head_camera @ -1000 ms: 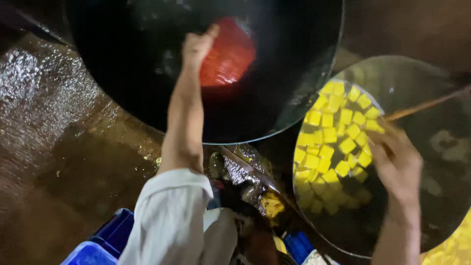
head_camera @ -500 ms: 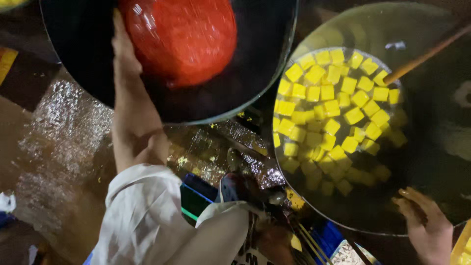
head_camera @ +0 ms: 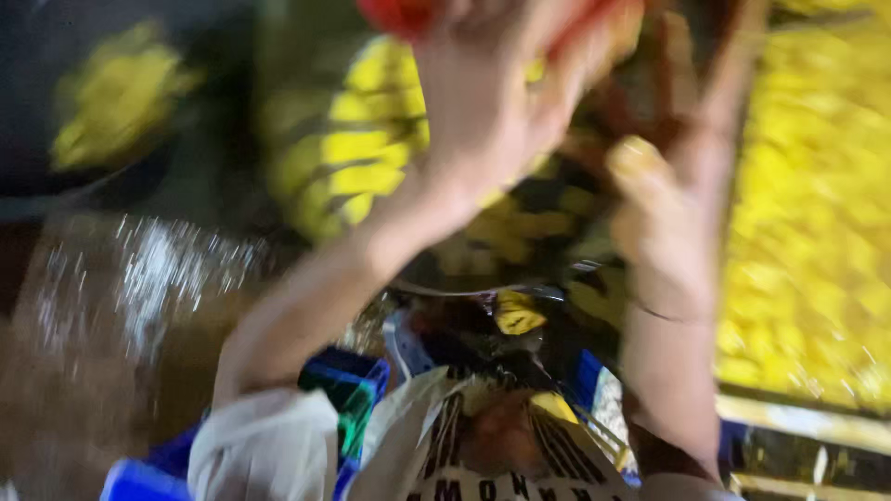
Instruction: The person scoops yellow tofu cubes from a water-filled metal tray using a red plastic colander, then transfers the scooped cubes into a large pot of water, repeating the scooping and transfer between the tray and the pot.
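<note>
At the top edge of the view, a red thing (head_camera: 399,14) shows on either side of the left hand (head_camera: 492,102), which is raised in front of it; the fingers look curled round its rim and grasping it, though everything here is smeared with motion and most of the red thing is cut off by the frame. Just beside it the right hand (head_camera: 668,213) is lifted too, its fingers (head_camera: 724,93) pointing up towards the red thing, and I cannot tell whether they are clenched on something or loose. Below both hands lies a dark round pan (head_camera: 445,278) with yellow cubes (head_camera: 371,158) in it, so the red thing hangs above that pan rather than resting on anything. To my eye the step in hand is carrying the red thing over the cubes with both hands up at it; what comes after calls for a firm hold and a steadier second hand, as it sits high over the food. Off to the right is a wide heap of yellow pieces (head_camera: 807,186), and to the left a wet, glistening tabletop (head_camera: 139,306). Nearer the body there is a blue crate (head_camera: 343,380) and the white sleeve (head_camera: 269,455) of the left arm
</note>
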